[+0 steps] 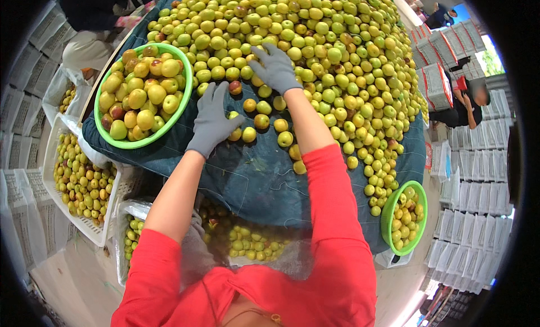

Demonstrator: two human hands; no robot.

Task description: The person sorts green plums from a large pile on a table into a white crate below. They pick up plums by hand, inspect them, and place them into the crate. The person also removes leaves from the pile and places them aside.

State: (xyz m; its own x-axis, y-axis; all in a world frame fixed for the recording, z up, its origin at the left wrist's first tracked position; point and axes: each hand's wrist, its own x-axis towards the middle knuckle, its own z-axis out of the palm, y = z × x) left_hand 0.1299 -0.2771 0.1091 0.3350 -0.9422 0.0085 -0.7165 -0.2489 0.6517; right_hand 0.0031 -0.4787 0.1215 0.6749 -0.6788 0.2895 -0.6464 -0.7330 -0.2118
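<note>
A large heap of small yellow-green fruits (337, 57) covers a table spread with dark blue cloth (253, 179). My left hand (213, 118), in a grey glove, is spread low over the cloth, its thumb by a few loose fruits (249, 135). At the near edge of the heap, my right hand (274, 69), gloved alike, reaches with fingers apart and touches fruits. Whether anything lies under either palm is hidden. To the left of my left hand stands a green-rimmed basket (185, 95) piled with fruits, some of them reddish.
Another green basket (425, 217) of fruit sits at the table's right corner. Fruit also fills a white plastic crate (80, 217) at the left and lined containers below the table's near edge. A person (464, 103) is near stacked boxes at the right; another person sits at the upper left.
</note>
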